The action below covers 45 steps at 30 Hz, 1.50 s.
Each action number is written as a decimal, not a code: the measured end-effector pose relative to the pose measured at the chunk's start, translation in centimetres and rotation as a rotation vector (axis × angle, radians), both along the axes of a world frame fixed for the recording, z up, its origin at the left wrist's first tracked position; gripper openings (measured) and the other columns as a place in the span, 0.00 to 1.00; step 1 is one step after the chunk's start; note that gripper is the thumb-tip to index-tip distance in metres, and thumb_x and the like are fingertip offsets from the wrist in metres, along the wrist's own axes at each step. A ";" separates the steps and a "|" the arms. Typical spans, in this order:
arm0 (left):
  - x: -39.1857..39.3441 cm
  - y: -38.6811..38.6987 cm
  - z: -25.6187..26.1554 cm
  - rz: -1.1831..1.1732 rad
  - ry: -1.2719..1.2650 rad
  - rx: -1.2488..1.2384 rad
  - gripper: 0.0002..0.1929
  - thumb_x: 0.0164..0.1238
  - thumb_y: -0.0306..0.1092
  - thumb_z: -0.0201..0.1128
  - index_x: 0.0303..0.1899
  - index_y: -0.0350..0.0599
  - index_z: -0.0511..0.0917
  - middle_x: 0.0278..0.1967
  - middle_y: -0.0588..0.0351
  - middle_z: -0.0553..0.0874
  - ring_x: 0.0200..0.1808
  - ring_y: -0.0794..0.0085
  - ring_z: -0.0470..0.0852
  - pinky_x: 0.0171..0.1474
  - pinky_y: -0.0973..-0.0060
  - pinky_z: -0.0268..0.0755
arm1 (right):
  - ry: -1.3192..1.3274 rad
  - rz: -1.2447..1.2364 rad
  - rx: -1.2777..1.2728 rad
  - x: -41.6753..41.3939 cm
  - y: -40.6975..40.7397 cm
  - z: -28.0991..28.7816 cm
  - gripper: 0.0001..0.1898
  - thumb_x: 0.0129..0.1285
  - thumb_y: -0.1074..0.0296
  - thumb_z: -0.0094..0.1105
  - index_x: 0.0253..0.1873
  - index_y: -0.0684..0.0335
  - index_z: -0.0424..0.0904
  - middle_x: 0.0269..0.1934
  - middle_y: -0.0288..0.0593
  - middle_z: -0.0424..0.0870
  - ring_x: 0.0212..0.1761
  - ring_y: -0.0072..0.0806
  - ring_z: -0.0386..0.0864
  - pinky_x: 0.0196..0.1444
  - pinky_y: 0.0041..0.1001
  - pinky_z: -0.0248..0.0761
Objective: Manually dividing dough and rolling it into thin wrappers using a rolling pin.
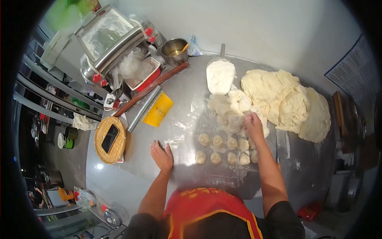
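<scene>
My left hand (162,156) rests palm down on the metal worktop (185,119), fingers spread and holding nothing. Over on the right, my right hand (253,125) has its fingers curled at the edge of a flat dough disc (235,123); whether they pinch it is hidden. More overlapping dough discs (219,104) lie just beyond, by a scoop heaped with white flour (220,77). Two rows of small dough pieces (218,141) sit nearer me, the rightmost partly covered by my forearm. A large dough mass (273,95) spreads beyond my right hand.
Left of centre lie a yellow scraper (158,109), a metal rod (144,109) and a long wooden rolling pin (152,89). A phone (110,138) rests on a round woven tray (98,140). A roller machine (118,47) and metal pot (174,49) stand at the back left.
</scene>
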<state>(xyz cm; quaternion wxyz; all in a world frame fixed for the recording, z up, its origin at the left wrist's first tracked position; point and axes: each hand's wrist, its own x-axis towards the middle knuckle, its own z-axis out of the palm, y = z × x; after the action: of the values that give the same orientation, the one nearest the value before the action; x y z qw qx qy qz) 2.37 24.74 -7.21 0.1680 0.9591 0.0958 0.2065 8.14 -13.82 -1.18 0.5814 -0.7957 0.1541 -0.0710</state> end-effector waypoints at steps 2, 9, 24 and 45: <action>0.3 -0.6 0.4 0.008 0.037 -0.012 0.26 0.65 0.40 0.59 0.60 0.35 0.65 0.60 0.40 0.70 0.65 0.47 0.63 0.68 0.55 0.51 | -0.060 0.048 -0.165 5.4 2.1 -0.4 0.13 0.64 0.64 0.55 0.50 0.63 0.74 0.36 0.49 0.80 0.39 0.40 0.80 0.45 0.34 0.72; 0.4 -0.8 0.9 0.070 0.147 -0.010 0.24 0.67 0.42 0.57 0.59 0.39 0.66 0.61 0.44 0.70 0.66 0.50 0.62 0.69 0.56 0.49 | -0.237 0.119 -0.640 18.8 7.2 -0.4 0.20 0.58 0.68 0.61 0.56 0.57 0.71 0.52 0.55 0.71 0.54 0.52 0.71 0.55 0.41 0.67; 0.3 -0.6 0.5 0.055 0.159 0.024 0.26 0.66 0.43 0.56 0.60 0.38 0.65 0.63 0.45 0.68 0.67 0.51 0.60 0.71 0.54 0.46 | 0.238 0.054 0.544 16.6 2.7 0.8 0.15 0.61 0.79 0.56 0.54 0.67 0.76 0.42 0.39 0.81 0.40 0.24 0.79 0.42 0.23 0.74; -0.1 0.2 -0.8 0.010 0.054 0.042 0.25 0.68 0.43 0.55 0.61 0.37 0.65 0.61 0.45 0.71 0.67 0.53 0.62 0.69 0.54 0.48 | 0.186 -0.564 0.396 -12.2 5.3 -2.8 0.21 0.58 0.81 0.48 0.59 0.67 0.71 0.39 0.42 0.78 0.32 0.27 0.75 0.30 0.26 0.70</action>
<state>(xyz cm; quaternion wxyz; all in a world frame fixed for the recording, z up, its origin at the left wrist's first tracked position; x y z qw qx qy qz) 2.24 24.94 -8.04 0.1443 0.9672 0.1005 0.1835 -4.02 -8.53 -3.96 0.6652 -0.5969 0.4308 -0.1250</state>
